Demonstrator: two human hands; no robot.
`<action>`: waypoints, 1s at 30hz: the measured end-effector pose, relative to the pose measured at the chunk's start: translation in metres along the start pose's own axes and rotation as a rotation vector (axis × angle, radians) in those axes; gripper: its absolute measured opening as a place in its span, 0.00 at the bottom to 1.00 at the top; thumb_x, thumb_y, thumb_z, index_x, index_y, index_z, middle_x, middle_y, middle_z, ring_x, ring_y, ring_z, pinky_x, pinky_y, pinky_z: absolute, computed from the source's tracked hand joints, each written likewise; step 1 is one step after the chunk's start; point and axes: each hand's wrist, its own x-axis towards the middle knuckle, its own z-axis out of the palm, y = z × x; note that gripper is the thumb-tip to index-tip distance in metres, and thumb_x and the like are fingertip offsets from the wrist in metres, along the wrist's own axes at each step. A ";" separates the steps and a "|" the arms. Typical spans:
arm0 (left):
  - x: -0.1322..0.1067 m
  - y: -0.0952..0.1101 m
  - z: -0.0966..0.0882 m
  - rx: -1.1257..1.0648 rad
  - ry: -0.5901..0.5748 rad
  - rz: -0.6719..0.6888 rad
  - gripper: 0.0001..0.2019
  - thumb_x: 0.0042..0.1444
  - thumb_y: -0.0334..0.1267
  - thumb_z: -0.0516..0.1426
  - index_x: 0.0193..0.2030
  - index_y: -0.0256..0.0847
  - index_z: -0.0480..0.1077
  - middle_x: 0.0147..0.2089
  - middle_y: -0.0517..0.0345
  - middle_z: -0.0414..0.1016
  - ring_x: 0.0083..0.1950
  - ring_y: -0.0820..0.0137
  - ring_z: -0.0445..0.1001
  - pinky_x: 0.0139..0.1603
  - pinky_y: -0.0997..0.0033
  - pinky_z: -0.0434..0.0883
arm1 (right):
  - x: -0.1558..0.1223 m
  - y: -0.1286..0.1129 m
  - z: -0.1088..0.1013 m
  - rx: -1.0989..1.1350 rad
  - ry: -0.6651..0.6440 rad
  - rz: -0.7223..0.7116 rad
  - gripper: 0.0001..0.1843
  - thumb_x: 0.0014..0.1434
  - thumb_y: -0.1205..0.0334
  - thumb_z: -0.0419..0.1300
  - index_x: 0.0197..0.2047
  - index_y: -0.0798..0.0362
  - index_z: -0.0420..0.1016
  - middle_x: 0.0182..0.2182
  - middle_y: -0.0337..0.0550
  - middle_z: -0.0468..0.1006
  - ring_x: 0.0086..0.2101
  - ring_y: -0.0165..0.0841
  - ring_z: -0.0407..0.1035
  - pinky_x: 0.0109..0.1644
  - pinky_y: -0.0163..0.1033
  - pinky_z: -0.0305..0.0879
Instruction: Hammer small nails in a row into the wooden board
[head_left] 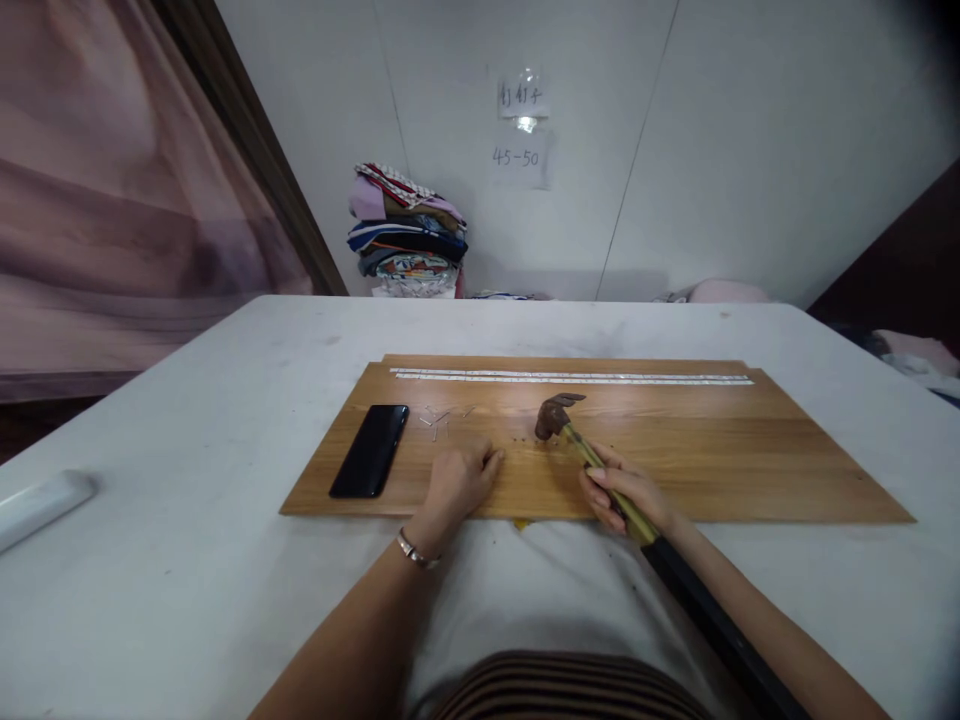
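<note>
My right hand (622, 490) is wrapped round the yellow-and-black handle of a claw hammer (574, 440). The hammer's rusty head is over the middle of a wooden board (720, 450), its claw pointing right. My left hand (459, 475) rests on the board to the left of the head, fingers curled in. What it holds, if anything, is hidden. Between the hand and the hammer head, a short row of small dark nail heads (517, 440) shows in the wood. Several loose nails (436, 421) lie scattered beyond my left hand.
A black phone (370, 451) lies at the board's left end. Two white measuring strips (570, 377) run along the far side. The board is on a white-covered table (187, 450), with a white roll (45, 508) at left. Folded clothes (409, 235) are stacked by the wall.
</note>
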 end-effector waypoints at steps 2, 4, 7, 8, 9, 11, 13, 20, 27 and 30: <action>0.000 0.000 -0.001 -0.008 -0.009 0.002 0.15 0.63 0.46 0.50 0.32 0.41 0.71 0.34 0.54 0.78 0.37 0.66 0.75 0.34 0.71 0.58 | -0.001 -0.007 0.002 0.004 -0.005 0.004 0.25 0.57 0.55 0.60 0.57 0.52 0.62 0.18 0.27 0.65 0.10 0.21 0.54 0.11 0.27 0.46; 0.000 0.000 -0.001 -0.013 -0.018 -0.005 0.15 0.63 0.46 0.50 0.32 0.41 0.71 0.34 0.54 0.78 0.37 0.66 0.75 0.34 0.71 0.58 | 0.000 -0.013 0.003 0.005 -0.003 0.022 0.25 0.57 0.55 0.60 0.56 0.52 0.62 0.18 0.27 0.65 0.10 0.21 0.53 0.11 0.27 0.46; 0.000 0.000 0.000 -0.017 -0.034 -0.021 0.15 0.64 0.46 0.49 0.33 0.41 0.71 0.33 0.54 0.78 0.36 0.67 0.74 0.33 0.71 0.57 | 0.002 -0.017 0.003 -0.001 0.017 0.063 0.25 0.56 0.55 0.60 0.54 0.52 0.63 0.17 0.26 0.65 0.09 0.21 0.53 0.11 0.27 0.47; 0.000 0.000 0.000 -0.018 -0.037 -0.023 0.16 0.64 0.46 0.49 0.33 0.41 0.72 0.33 0.54 0.78 0.35 0.67 0.74 0.33 0.71 0.56 | 0.003 -0.016 0.002 -0.005 0.024 0.073 0.23 0.55 0.54 0.61 0.52 0.52 0.64 0.17 0.27 0.65 0.09 0.21 0.53 0.11 0.27 0.47; 0.000 0.000 0.000 -0.018 -0.037 -0.023 0.16 0.64 0.46 0.49 0.33 0.41 0.72 0.32 0.54 0.77 0.35 0.67 0.74 0.32 0.71 0.56 | 0.004 -0.015 0.002 -0.010 0.027 0.081 0.21 0.55 0.54 0.61 0.50 0.52 0.65 0.17 0.27 0.65 0.09 0.21 0.53 0.11 0.27 0.47; 0.000 0.000 0.000 -0.017 -0.034 -0.023 0.16 0.64 0.47 0.49 0.32 0.41 0.72 0.31 0.55 0.77 0.34 0.67 0.74 0.31 0.71 0.55 | 0.005 -0.013 0.000 -0.014 0.023 0.086 0.19 0.55 0.53 0.61 0.47 0.52 0.65 0.17 0.27 0.65 0.09 0.21 0.53 0.11 0.27 0.47; -0.001 0.000 -0.001 -0.020 -0.039 -0.017 0.16 0.64 0.46 0.49 0.32 0.41 0.71 0.30 0.55 0.77 0.34 0.67 0.74 0.31 0.71 0.54 | 0.004 -0.013 -0.001 -0.008 0.016 0.090 0.21 0.55 0.53 0.61 0.49 0.51 0.65 0.17 0.26 0.65 0.09 0.21 0.52 0.10 0.27 0.46; -0.003 0.002 -0.008 -0.033 -0.072 -0.048 0.17 0.64 0.47 0.48 0.32 0.41 0.71 0.28 0.56 0.76 0.31 0.67 0.73 0.29 0.71 0.52 | -0.003 -0.033 0.003 0.000 -0.026 0.104 0.30 0.57 0.56 0.60 0.62 0.52 0.59 0.18 0.27 0.66 0.10 0.20 0.54 0.11 0.26 0.47; -0.003 0.004 -0.011 -0.029 -0.085 -0.047 0.17 0.64 0.46 0.48 0.31 0.41 0.71 0.29 0.56 0.76 0.31 0.68 0.72 0.30 0.71 0.53 | -0.001 -0.025 -0.002 0.014 -0.009 0.136 0.32 0.57 0.57 0.59 0.63 0.53 0.59 0.18 0.28 0.66 0.10 0.20 0.53 0.11 0.26 0.46; -0.002 0.004 -0.009 -0.056 -0.064 -0.036 0.17 0.64 0.46 0.49 0.30 0.41 0.70 0.28 0.56 0.75 0.31 0.69 0.72 0.30 0.72 0.54 | -0.001 -0.020 -0.003 0.032 0.009 0.146 0.32 0.56 0.56 0.60 0.63 0.54 0.60 0.17 0.28 0.65 0.10 0.20 0.52 0.11 0.26 0.45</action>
